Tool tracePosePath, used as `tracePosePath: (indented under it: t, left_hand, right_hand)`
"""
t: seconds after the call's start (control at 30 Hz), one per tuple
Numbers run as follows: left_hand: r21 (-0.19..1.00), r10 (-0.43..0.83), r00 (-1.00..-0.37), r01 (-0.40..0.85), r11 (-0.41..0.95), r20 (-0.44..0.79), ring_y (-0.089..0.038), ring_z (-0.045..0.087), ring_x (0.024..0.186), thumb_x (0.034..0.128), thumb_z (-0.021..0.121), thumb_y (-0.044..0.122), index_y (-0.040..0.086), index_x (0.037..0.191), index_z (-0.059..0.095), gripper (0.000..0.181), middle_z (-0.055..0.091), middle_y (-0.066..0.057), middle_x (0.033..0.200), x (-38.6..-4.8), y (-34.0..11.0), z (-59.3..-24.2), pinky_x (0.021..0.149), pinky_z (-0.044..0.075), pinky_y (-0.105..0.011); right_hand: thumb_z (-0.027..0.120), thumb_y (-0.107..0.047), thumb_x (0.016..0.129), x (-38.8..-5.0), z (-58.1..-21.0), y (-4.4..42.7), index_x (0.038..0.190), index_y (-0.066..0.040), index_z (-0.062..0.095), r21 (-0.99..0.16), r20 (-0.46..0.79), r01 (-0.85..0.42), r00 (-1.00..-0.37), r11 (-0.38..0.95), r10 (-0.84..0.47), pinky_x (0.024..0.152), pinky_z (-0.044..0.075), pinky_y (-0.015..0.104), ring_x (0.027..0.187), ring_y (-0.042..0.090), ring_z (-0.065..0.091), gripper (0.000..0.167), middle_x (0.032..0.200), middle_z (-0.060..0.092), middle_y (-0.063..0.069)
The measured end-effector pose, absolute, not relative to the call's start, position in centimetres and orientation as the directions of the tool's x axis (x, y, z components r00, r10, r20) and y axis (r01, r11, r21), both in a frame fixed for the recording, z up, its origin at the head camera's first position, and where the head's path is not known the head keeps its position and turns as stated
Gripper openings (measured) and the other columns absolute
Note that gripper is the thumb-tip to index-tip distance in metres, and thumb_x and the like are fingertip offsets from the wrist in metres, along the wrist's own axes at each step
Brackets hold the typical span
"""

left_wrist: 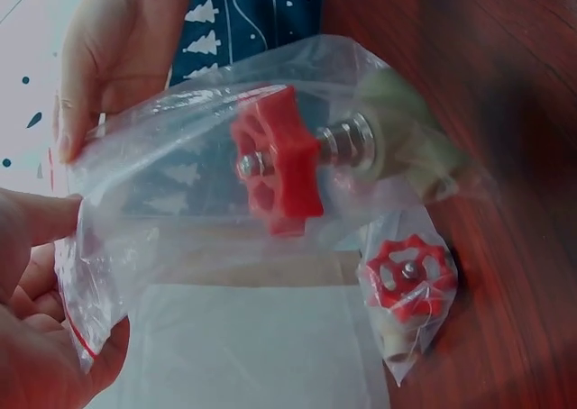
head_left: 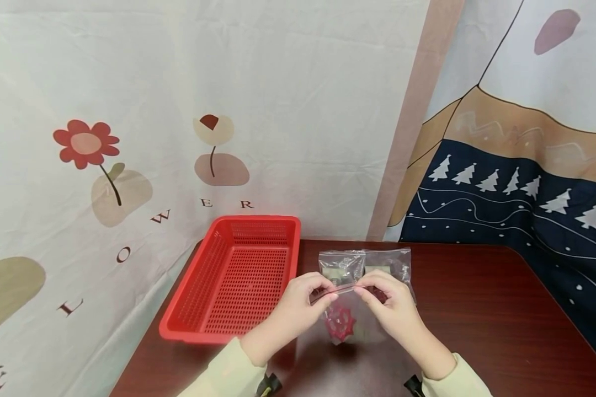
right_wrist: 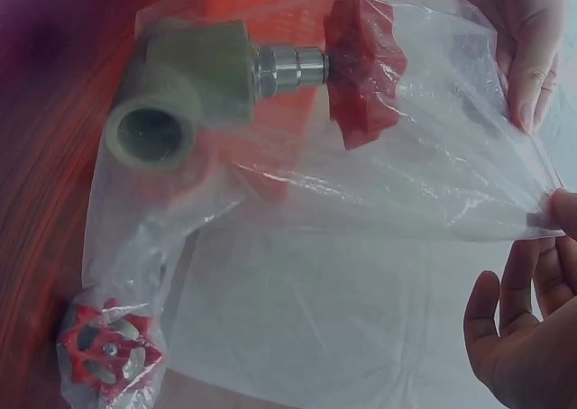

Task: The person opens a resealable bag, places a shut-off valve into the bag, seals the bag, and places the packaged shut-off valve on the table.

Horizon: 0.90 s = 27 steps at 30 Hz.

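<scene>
My left hand [head_left: 303,303] and right hand [head_left: 392,306] pinch the mouth of a clear zip-lock bag [left_wrist: 171,175] between thumbs and fingers, a short span apart. A red strip runs along its opening. Inside the bag is a valve with a red handwheel [left_wrist: 284,161], a metal stem and a pale green body [right_wrist: 203,71]. A second bagged valve with a red handwheel [left_wrist: 410,278] shows in both wrist views, beside a flat, pale translucent sheet [left_wrist: 252,346]. In the head view, a red handwheel [head_left: 340,323] shows through plastic below the hands.
A red perforated basket [head_left: 298,237] stands to the left on the dark wooden table [head_left: 487,309]. Just beyond the hands are two zip-lock bag tops [head_left: 340,258], side by side. Printed cloth [head_left: 318,110] hangs behind the table and along its right side.
</scene>
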State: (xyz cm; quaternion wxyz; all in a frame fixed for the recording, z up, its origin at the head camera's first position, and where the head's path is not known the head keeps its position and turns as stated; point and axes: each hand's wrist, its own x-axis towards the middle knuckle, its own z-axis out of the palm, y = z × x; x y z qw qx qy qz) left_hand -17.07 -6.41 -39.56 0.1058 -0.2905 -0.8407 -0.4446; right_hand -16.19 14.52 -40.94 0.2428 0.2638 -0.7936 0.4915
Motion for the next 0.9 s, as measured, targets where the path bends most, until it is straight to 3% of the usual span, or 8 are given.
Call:
tracePosePath:
  t: [0.23, 0.47, 0.63, 0.9]
  left_hand:
    - [0.689, 0.416, -0.819, 0.563, 0.456, 0.394, -0.002, 0.052, 0.071, 0.0840, 0.072, 0.018, 0.012, 0.086, 0.071, 0.006, 0.060, 0.008, 0.078, -17.0, -6.8, -39.8, 0.065, 0.049, -0.018]
    - [0.646, 0.408, -0.795, 0.604, 0.466, 0.449, -0.006, 0.052, 0.069, 0.0845, 0.072, 0.017, 0.013, 0.084, 0.069, 0.005, 0.058, 0.009, 0.077, -16.8, -7.0, -39.8, 0.062, 0.047, -0.016]
    - [0.637, 0.416, -0.813, 0.580, 0.508, 0.408, -0.009, 0.053, 0.071, 0.0850, 0.071, 0.015, 0.015, 0.083, 0.067, 0.004, 0.057, 0.008, 0.078, -16.7, -7.5, -40.0, 0.063, 0.047, -0.019]
    - [0.574, 0.426, -0.809, 0.588, 0.570, 0.405, -0.004, 0.049, 0.073, 0.0877, 0.067, 0.017, 0.017, 0.085, 0.064, 0.005, 0.058, 0.008, 0.082, -16.6, -8.1, -40.4, 0.067, 0.045, -0.019]
  right_hand:
    - [0.073, 0.003, 0.077, -16.3, -41.2, 14.6, 0.087, -0.014, 0.070, -0.643, 0.680, -0.677, -0.720, 0.359, -0.139, 0.054, 0.044, 0.016, 0.070, 0.005, 0.052, 0.020, 0.081, 0.065, -0.001]
    - [0.074, 0.000, 0.078, -16.4, -41.3, 14.6, 0.086, -0.013, 0.071, -0.671, 0.659, -0.640, -0.746, 0.375, -0.093, 0.053, 0.043, 0.016, 0.067, 0.003, 0.051, 0.015, 0.083, 0.066, -0.001]
    - [0.073, 0.004, 0.077, -16.3, -41.3, 14.7, 0.084, -0.012, 0.071, -0.690, 0.650, -0.622, -0.758, 0.369, -0.062, 0.052, 0.043, 0.016, 0.067, 0.002, 0.051, 0.018, 0.084, 0.066, -0.001]
    - [0.070, 0.016, 0.072, -16.2, -40.9, 14.3, 0.081, -0.002, 0.069, -0.656, 0.690, -0.657, -0.722, 0.371, -0.059, 0.052, 0.042, 0.015, 0.063, 0.007, 0.051, 0.020, 0.078, 0.065, 0.009]
